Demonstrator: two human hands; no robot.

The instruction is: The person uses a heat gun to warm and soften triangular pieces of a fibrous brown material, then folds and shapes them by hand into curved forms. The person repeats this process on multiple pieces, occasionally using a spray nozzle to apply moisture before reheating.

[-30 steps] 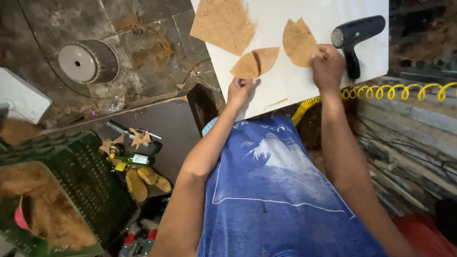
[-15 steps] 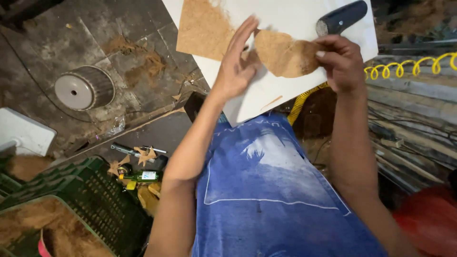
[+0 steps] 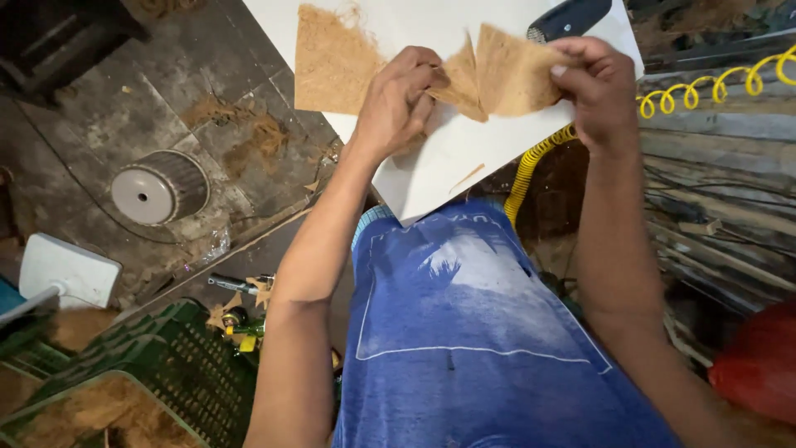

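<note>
Bright, even light on the white board (image 3: 464,158); dim floor, wide-angle edges.

A grey ribbed spool (image 3: 159,187) lies on the dirty floor at the left of the frame. Below it, at the left edge, sits a white box (image 3: 66,271). A green plastic crate (image 3: 178,365) fills the lower left corner, with brown fibre inside. A yellow coiled hose (image 3: 713,87) runs across the upper right, beside a black power tool (image 3: 572,17) at the top. A red bag (image 3: 759,365) shows at the lower right edge.
</note>
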